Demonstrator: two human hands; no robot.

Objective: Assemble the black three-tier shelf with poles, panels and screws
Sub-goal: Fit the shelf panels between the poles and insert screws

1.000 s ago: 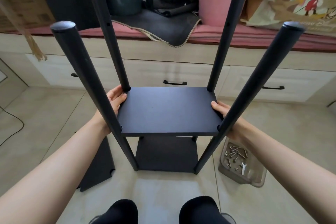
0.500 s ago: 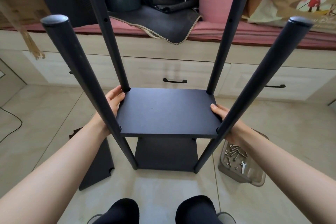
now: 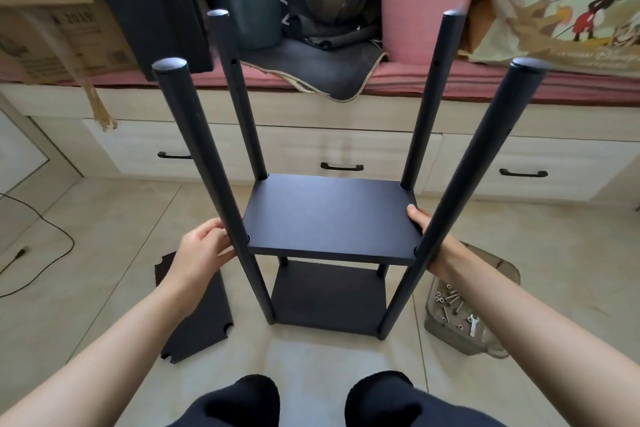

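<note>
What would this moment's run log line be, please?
middle panel seated | right hand grips it | left hand beside pole | spare panel floored

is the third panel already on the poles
No, the third panel lies flat on the floor tiles left of the shelf, while only two panels sit between the four poles.

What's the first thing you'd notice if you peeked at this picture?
Four tall black poles stick up like a big spider's legs in the middle of the floor, with a black middle panel held between them. The left hand and right hand are at its two sides. On the right, a clear tub of screws sits on the floor, and a spare black panel lies on the left.
</note>
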